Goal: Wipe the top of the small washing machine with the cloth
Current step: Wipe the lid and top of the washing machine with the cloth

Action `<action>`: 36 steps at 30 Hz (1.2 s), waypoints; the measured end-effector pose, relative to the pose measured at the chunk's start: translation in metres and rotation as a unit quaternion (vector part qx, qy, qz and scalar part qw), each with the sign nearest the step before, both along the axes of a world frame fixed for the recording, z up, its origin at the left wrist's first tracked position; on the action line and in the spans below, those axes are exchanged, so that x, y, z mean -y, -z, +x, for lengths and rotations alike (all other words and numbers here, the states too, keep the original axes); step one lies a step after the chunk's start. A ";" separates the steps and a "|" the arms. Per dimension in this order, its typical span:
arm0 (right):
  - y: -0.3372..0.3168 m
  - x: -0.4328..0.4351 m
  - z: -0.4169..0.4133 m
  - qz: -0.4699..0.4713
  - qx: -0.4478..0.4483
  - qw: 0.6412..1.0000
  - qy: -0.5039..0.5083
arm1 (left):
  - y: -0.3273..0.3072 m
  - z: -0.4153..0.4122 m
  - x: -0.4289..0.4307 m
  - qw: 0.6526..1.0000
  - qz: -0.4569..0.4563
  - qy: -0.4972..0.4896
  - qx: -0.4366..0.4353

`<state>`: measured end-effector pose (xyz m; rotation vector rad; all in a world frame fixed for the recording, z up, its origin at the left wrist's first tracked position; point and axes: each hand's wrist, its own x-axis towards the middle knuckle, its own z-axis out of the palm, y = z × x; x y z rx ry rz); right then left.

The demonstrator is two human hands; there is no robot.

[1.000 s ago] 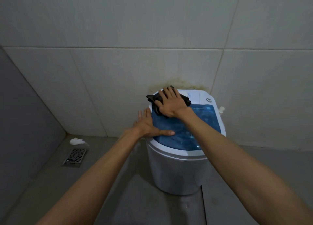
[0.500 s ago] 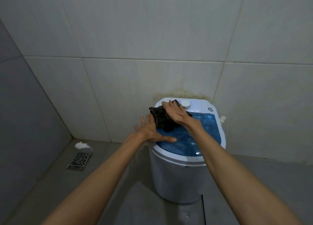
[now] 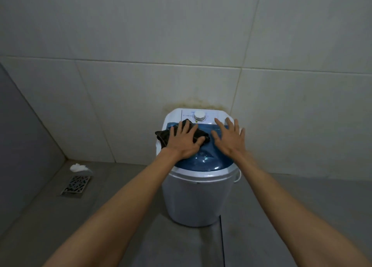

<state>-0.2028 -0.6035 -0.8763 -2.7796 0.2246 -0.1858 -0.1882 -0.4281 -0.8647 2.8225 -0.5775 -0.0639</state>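
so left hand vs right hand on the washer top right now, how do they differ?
The left hand presses flat on the dark cloth; the right hand has no cloth under it. The left hand sits over the lid's left side, the right hand over its right, fingertips near the white control panel. Both are open, fingers spread, palms down over the blue lid.

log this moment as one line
phase: wiping | left hand: flat on cloth, on blue lid | right hand: open, empty, over lid | knob: uncovered
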 end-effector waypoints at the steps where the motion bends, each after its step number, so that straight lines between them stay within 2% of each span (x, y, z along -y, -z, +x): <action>1: 0.006 0.001 0.000 0.004 -0.017 1.000 0.001 | 0.008 0.004 0.001 1.000 -0.012 -0.012 0.019; 4: 0.012 0.001 0.001 0.012 -0.014 1.000 0.000 | 0.012 0.024 0.003 0.996 -0.055 -0.043 0.059; 9: 0.014 0.004 0.004 0.016 -0.006 1.000 -0.003 | 0.004 0.070 0.012 0.992 -0.085 -0.092 0.032; 15: 0.015 0.006 0.007 0.012 -0.011 1.000 -0.003 | 0.004 0.098 -0.008 0.991 -0.097 -0.054 0.072; 20: 0.015 0.005 0.003 0.009 -0.009 1.000 0.000 | 0.002 0.102 -0.011 0.989 -0.118 -0.068 0.055; 25: 0.013 0.003 0.001 0.015 -0.007 1.000 0.002 | 0.004 0.070 -0.012 0.968 -0.151 -0.200 0.007; 31: 0.010 0.002 -0.001 0.034 -0.005 0.999 0.008 | 0.011 -0.001 -0.027 0.970 -0.118 -0.214 0.000; 34: 0.007 0.005 -0.003 0.098 0.033 0.995 0.012 | 0.015 -0.035 -0.024 0.968 -0.114 -0.223 -0.002; 36: 0.000 0.004 -0.007 0.192 0.060 0.979 0.021 | 0.020 -0.054 -0.021 0.970 -0.106 -0.219 0.011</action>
